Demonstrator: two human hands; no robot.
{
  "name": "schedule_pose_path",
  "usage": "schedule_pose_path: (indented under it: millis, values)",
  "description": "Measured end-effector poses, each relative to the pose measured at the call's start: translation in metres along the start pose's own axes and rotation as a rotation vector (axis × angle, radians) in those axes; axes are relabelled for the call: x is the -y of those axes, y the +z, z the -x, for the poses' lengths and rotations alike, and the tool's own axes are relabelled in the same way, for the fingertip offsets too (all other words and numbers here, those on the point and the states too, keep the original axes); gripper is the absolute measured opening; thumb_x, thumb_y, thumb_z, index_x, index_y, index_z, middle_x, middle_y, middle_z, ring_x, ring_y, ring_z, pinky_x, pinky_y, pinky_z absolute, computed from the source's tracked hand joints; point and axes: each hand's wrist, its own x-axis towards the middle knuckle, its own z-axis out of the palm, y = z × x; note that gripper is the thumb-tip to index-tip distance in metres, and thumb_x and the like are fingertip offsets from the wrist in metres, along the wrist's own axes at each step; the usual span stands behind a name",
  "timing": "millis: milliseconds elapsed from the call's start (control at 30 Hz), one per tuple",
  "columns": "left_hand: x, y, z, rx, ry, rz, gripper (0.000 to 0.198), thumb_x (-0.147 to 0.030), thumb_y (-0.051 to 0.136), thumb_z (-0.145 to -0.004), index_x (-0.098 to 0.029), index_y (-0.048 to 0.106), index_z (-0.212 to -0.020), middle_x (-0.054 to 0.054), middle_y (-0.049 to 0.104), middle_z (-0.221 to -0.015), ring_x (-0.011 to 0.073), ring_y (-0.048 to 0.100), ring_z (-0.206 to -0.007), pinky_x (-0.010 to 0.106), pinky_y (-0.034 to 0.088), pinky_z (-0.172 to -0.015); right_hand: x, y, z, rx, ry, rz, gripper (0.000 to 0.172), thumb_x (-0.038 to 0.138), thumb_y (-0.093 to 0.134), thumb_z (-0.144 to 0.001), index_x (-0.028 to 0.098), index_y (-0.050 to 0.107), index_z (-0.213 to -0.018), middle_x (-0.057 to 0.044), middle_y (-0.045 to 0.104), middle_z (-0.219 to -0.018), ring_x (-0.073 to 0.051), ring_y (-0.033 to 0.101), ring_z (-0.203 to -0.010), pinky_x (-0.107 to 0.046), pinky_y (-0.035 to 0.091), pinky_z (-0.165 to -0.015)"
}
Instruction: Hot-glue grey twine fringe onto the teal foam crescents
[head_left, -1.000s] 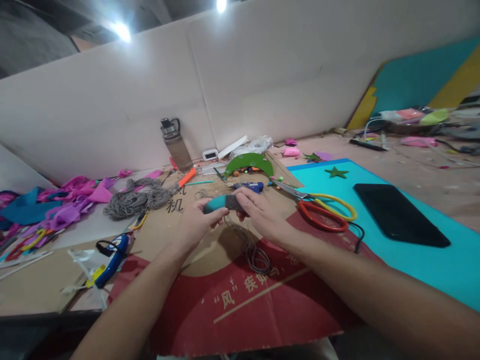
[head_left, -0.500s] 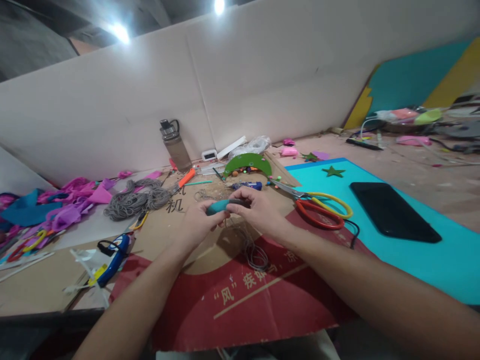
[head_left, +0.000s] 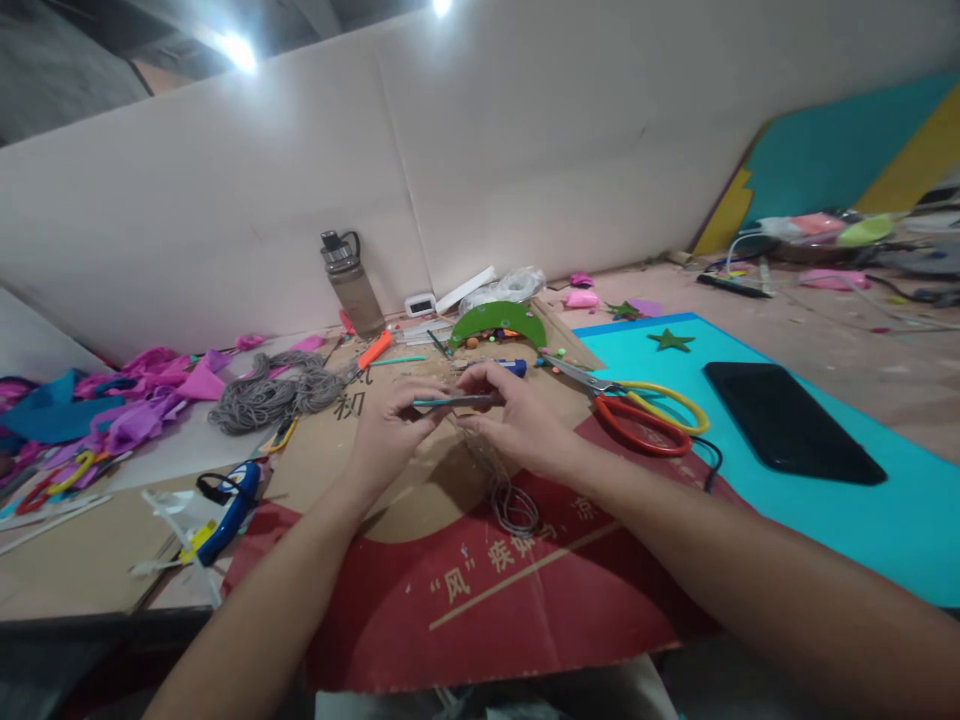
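My left hand (head_left: 394, 428) and my right hand (head_left: 517, 420) meet over the cardboard. Between them is a thin, flat teal piece (head_left: 433, 403), seen edge-on, its right part greyish. My left hand's fingers pinch its left end. My right thumb and fingers close on its right end. A thin grey cord (head_left: 516, 512) hangs below the hands and lies in loose loops on the red part of the cardboard sheet (head_left: 525, 620). The fingers hide much of the piece, and I cannot tell how the cord joins it.
Behind my hands lie a green crescent (head_left: 499, 318), a blue-handled tool (head_left: 514, 367) and an orange cutter (head_left: 375, 349). Scissors (head_left: 645, 425) and a black phone (head_left: 791, 422) are on the right. Grey cord (head_left: 274, 392) is piled left, near a bottle (head_left: 354, 290).
The teal piece has tilted from showing its flat face to lying edge-on, with both hands still gripping it. The view has shifted slightly.
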Motion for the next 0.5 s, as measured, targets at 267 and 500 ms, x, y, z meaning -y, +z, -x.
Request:
schedule_pose_path:
  millis: [267, 500]
  values:
    - [0.011, -0.009, 0.003, -0.05, 0.362, -0.202, 0.014, -0.026, 0.063, -0.086, -0.028, 0.077, -0.089, 0.008, 0.071, -0.111, 0.0202, 0.063, -0.107, 0.037, 0.048, -0.096, 0.001, -0.003, 0.002, 0.032, -0.25, 0.139, 0.007, 0.017, 0.058, -0.083, 0.022, 0.054, -0.082, -0.003, 0.057, -0.087, -0.018, 0.053, -0.086, -0.034, 0.043, -0.08]
    - [0.013, -0.021, 0.006, -0.084, 0.589, -0.276, 0.019, -0.028, 0.06, -0.089, -0.032, 0.078, -0.089, 0.007, 0.07, -0.112, 0.0207, 0.061, -0.107, 0.039, 0.047, -0.096, 0.011, -0.013, 0.006, 0.217, -0.032, -0.132, 0.027, 0.039, 0.053, -0.09, 0.022, 0.054, -0.111, -0.007, 0.056, -0.111, -0.021, 0.054, -0.102, -0.037, 0.043, -0.088]
